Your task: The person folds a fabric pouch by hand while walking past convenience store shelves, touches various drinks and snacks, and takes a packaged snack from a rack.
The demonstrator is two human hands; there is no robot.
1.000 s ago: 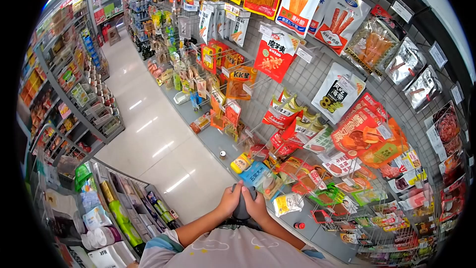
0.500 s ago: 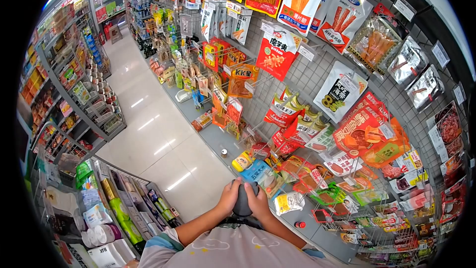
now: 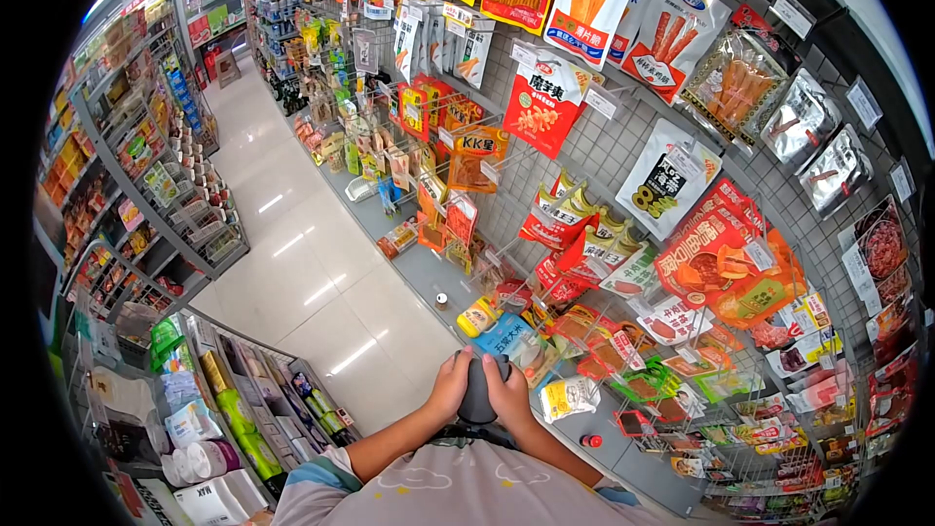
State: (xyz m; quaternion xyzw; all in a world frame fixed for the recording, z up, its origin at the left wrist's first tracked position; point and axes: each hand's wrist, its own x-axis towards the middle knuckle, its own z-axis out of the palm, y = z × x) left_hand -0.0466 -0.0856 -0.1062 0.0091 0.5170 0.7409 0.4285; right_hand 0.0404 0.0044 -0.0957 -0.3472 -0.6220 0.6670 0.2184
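Note:
Both of my hands hold one dark grey rounded object (image 3: 476, 395) close in front of my chest. My left hand (image 3: 450, 386) wraps its left side and my right hand (image 3: 507, 392) its right side, with the thumbs on top. What the object is, I cannot make out. Beyond it on the low grey shelf lie a blue packet (image 3: 507, 339), a yellow-capped container (image 3: 477, 317) and a white and yellow bag (image 3: 569, 397). None of these is in my hands.
A wire-grid rack (image 3: 623, 131) of hanging snack packets curves along the right. Tiled floor (image 3: 321, 292) runs up the aisle. Shelves of goods (image 3: 161, 156) stand at the left, and a low shelf (image 3: 219, 399) with bottles and packs is at the lower left.
The view has shifted slightly since a second ago. My hands have parted a little at the top, so more of the dark object shows between them.

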